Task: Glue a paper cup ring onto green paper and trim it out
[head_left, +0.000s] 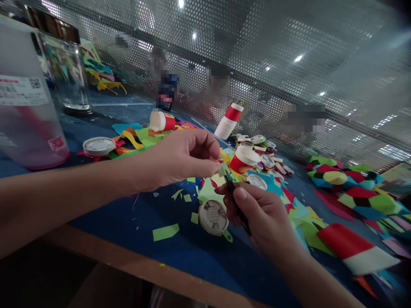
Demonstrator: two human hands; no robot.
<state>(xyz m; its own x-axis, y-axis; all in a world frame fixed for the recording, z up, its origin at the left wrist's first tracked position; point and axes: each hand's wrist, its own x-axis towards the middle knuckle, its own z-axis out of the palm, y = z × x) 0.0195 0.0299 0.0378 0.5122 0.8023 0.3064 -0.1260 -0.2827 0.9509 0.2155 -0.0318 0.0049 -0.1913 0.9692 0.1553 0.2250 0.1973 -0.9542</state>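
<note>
My left hand [180, 160] reaches in from the left, with thumb and fingertips pinched on a small green paper piece [222, 169]. In my right hand [260, 209] is a dark, slim tool that looks like tweezers [236, 199], gripped between thumb and fingers. Its tip meets the paper piece by my left fingertips. Below the hands lies a round white disc [213, 217] with a dark patterned drawing, a green paper bit [227, 235] showing at its lower edge. Green paper scraps, among them a larger strip [165, 232], are scattered to its left.
The blue tabletop [122, 222] has a wooden front edge. A cloudy plastic cup [28, 98] and a glass jar [69, 72] stand left. Red-and-white paper cups [244, 159], a tilted cup stack [229, 121] and several discs lie beyond. Colourful paper pieces [369, 201] cover the right.
</note>
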